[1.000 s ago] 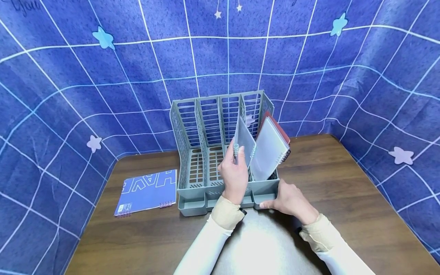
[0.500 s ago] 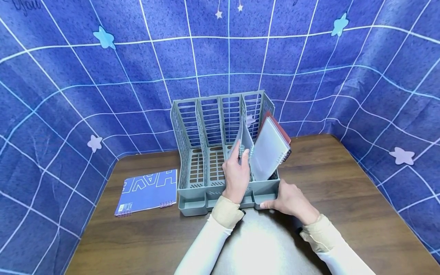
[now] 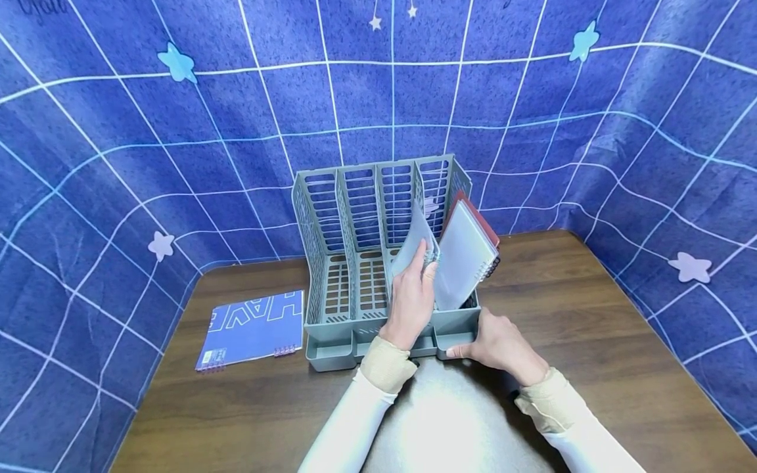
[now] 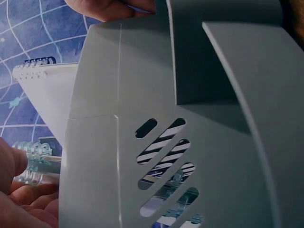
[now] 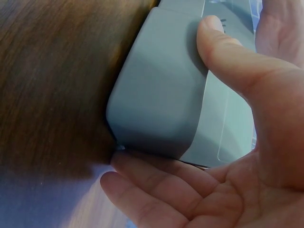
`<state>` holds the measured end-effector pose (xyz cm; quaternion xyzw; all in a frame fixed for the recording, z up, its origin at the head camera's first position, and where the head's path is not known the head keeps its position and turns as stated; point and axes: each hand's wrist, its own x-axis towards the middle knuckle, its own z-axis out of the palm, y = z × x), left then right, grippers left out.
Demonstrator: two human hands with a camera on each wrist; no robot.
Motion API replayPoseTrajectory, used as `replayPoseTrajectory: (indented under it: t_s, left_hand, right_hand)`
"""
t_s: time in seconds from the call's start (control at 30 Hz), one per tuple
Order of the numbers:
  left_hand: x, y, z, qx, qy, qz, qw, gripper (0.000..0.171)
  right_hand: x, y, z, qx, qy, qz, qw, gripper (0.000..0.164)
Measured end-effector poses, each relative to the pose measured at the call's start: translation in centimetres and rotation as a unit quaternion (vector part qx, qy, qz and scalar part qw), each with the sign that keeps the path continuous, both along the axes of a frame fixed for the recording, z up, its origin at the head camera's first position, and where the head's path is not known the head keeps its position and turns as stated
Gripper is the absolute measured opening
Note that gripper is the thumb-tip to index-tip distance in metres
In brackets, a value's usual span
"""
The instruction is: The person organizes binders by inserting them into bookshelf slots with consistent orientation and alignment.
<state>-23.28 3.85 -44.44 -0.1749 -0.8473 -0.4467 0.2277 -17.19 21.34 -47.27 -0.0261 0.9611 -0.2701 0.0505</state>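
Note:
A grey-green file organizer (image 3: 458, 322) with upright dividers stands on the table. My left hand (image 3: 409, 302) pinches a thin spiral notebook (image 3: 416, 238) by its coil edge, above the organizer's third compartment from the left. Its clear teal coil (image 4: 34, 164) shows beside the fingers in the left wrist view. My right hand (image 3: 503, 341) grips the organizer's front right corner, thumb on the small front tray (image 5: 152, 85) and the other fingers beside its outer side. A white-covered spiral notebook (image 3: 464, 259) and a red one (image 3: 483, 223) lean in the rightmost compartment.
On the table left of the organizer lies a blue spiral notebook (image 3: 254, 328) with white outlined letters. A blue curtain (image 3: 236, 144) with grid lines and stars hangs behind and along both sides. The wooden table (image 3: 562, 295) extends to the right.
My left hand has shifted slightly right with the pinched notebook, whose coil edge now sits closer to the white-covered notebook. My right hand has stayed on the organizer's corner.

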Motion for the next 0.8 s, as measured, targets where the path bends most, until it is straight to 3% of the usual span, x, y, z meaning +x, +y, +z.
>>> replayPoseTrajectory:
  t_s: [0.27, 0.8]
  left_hand:
    - [-0.03, 0.0, 0.06, -0.005, -0.002, -0.032, 0.9995, 0.054]
    - [0.17, -0.63, 0.97, 0.0, -0.006, -0.024, 0.9997, 0.062]
  right_hand:
    - [-0.03, -0.12, 0.04, 0.004, 0.002, 0.0, 1.0, 0.1]
    - [-0.01, -0.07, -0.08, 0.004, -0.001, -0.001, 1.0, 0.102]
